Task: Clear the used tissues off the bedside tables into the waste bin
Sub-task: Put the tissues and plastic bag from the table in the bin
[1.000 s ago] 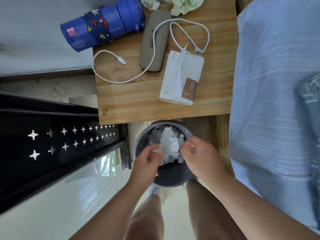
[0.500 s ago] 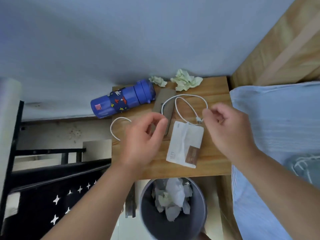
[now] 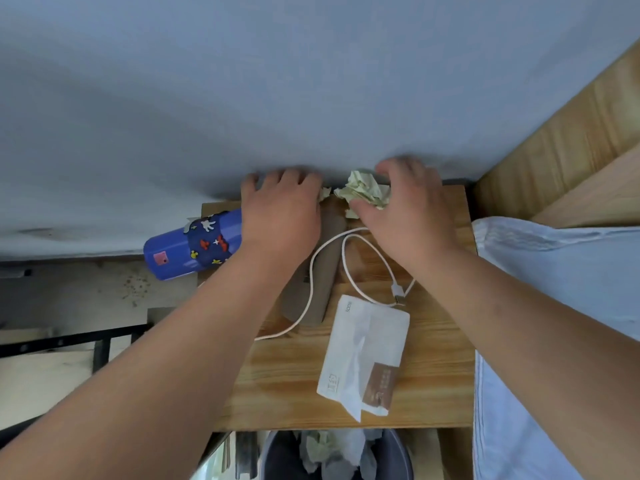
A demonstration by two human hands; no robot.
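- Both bare forearms stretch from the near edge of the bedside table (image 3: 346, 407) to its far edge.
- Left hand (image 3: 282, 211) lies palm down there; its grip is hidden.
- Right hand (image 3: 410, 211), just beside it, curls its fingers round a crumpled tissue (image 3: 363, 192).

A pale blue-grey wall (image 3: 311, 81) fills the upper half of the frame under soft, even light. At the upper right a light wooden panel (image 3: 571, 140) slants down to a bed with a pale blue sheet (image 3: 554, 271) along the right edge. A wooden bedside table (image 3: 433, 393) stands at centre against the wall. At left lie dull grey speckled floor (image 3: 104, 289) and a black metal frame (image 3: 100, 344).
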